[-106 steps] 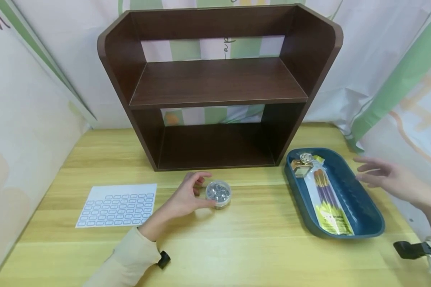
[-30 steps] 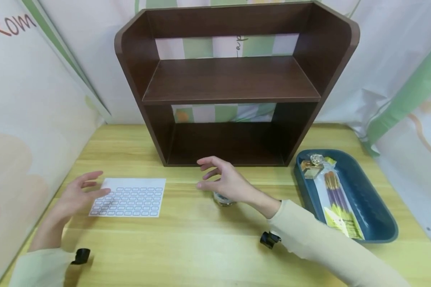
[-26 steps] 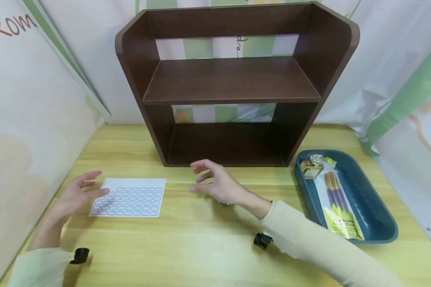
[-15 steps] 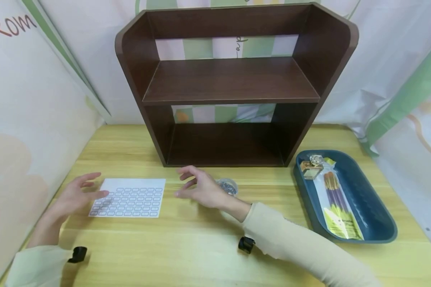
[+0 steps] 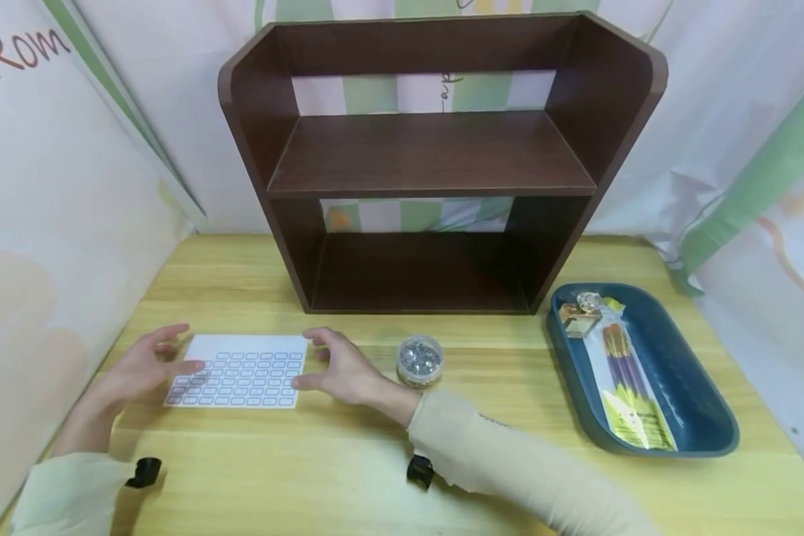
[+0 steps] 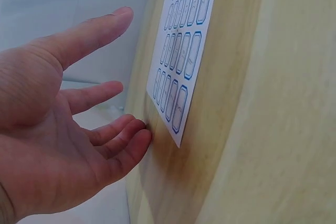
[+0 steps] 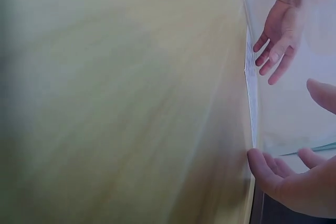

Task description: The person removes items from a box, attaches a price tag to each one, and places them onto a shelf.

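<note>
A white label sheet (image 5: 241, 372) printed with rows of blue-outlined boxes lies flat on the table between both hands. My left hand (image 5: 137, 368) is at its left edge, thumb over the sheet; in the left wrist view the left hand (image 6: 68, 114) has spread fingers and an empty palm. At the right edge is my right hand (image 5: 345, 370), fingers apart and holding nothing. In the right wrist view the right hand's fingertips (image 7: 257, 158) are close to the sheet's edge; whether they touch it I cannot tell. A round clear tub (image 5: 420, 361) of silvery bits stands right of the right hand.
A dark brown two-tier shelf (image 5: 429, 152) stands at the back of the table (image 5: 321, 476). To the right, a blue tray (image 5: 683, 372) holds a perfume bottle (image 5: 579, 318) and a packet of paintbrushes (image 5: 630, 383).
The left hand left the tub and moved to the sheet's left side. My right hand came from beside the tray, passed over the tub and reached the sheet's right edge. The sheet stayed put.
</note>
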The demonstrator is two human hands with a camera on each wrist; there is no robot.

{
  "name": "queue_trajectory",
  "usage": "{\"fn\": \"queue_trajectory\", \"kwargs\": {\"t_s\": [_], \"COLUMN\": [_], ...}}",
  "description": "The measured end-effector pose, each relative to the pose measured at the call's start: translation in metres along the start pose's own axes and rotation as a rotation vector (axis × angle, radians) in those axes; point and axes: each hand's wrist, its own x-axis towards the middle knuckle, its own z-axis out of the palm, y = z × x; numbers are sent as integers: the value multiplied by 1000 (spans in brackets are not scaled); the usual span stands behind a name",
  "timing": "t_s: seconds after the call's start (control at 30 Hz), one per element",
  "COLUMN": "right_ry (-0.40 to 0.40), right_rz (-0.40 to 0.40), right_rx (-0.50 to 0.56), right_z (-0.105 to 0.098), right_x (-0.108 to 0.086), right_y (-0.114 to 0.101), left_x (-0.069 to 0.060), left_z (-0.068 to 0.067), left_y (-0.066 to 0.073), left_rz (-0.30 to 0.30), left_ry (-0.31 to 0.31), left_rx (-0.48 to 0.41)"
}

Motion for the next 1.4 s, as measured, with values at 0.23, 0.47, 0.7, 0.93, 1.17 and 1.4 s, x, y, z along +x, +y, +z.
{"fn": "queue_trajectory", "kwargs": {"t_s": [0.23,0.47,0.7,0.93,1.17,1.4], "right_ry": [39,59,56,52,55,62], "right_rz": [46,82,112,131,146,149], "right_rx": [10,52,117,180,224,254], "right_z": [7,12,20,24,28,31], "right_x": [11,17,19,20,20,22], "right_y": [-4,-8,-8,-10,-11,-11], "left_x": [3,5,5,7,9,10], "left_z": [2,5,8,10,13,13], "left_y": [-4,-5,-3,-4,-2,-3], "left_rz": [42,53,13,-21,-15,-9], "left_ry": [-23,-35,-44,-20,17,51], "left_rx": [13,72,60,63,103,124]}}
